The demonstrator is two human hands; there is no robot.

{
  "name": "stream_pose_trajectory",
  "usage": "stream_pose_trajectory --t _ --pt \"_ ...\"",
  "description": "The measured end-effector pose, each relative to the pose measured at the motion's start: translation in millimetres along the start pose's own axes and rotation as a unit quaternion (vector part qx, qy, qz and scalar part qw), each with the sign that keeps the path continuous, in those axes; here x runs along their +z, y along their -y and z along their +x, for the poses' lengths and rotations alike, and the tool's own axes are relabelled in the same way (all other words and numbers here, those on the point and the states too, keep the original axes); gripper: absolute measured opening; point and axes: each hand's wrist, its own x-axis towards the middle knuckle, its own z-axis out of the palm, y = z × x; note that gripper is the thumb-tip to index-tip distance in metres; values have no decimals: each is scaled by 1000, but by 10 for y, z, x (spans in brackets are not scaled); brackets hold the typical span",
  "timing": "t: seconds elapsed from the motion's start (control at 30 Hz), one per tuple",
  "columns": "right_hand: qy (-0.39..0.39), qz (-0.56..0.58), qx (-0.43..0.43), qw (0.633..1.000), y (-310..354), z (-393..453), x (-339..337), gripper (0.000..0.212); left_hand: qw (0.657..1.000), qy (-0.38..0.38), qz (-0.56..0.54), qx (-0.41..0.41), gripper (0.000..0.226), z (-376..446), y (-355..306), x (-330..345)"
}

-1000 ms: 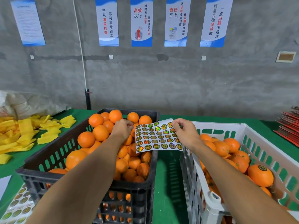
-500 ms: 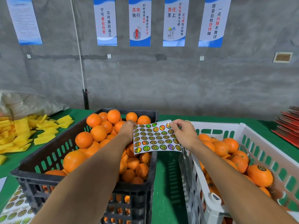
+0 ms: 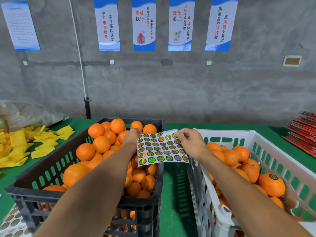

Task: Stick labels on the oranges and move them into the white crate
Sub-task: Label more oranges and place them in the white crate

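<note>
Holographic label sheet [image 3: 161,147] is pinched at its far right corner by the right hand [image 3: 191,144]; the left hand [image 3: 132,137] grips its left edge, above the black crate [image 3: 51,170] of oranges [image 3: 85,151].

Both forearms reach forward; the right hand [image 3: 191,144] pinches with curled fingers, and the left hand [image 3: 132,136] curls beside it.

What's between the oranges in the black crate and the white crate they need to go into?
Between the black crate and the white crate lies a bare strip of green table. Above the gap, the sticker sheet is pinched at its top right corner by the right hand; the left hand is at its left edge.
</note>
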Motion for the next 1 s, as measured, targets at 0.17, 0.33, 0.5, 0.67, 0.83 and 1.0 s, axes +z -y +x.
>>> stream_pose_trajectory --t 0.17,0.33,0.5,0.67,0.83,1.0 --pt "0 -6 -4 1000 -16 14 -9 20 972 -14 210 103 18 54 -48 36" --pt "-41 -67 -6 997 -12 15 11 23 955 -37 278 102 14 84 -61 62" --pt "-236 -110 28 965 -12 60 -104 28 965 -27 254 54 51 141 59 12" --pt "-333 -147 40 931 -24 43 -184 27 960 21 273 53 73 194 186 -25" --pt "-366 -178 12 914 -23 35 -242 18 965 53 257 29 92 234 190 -18" --pt "-333 -243 0 911 -50 30 -273 8 982 35 186 22 72 257 151 -18"
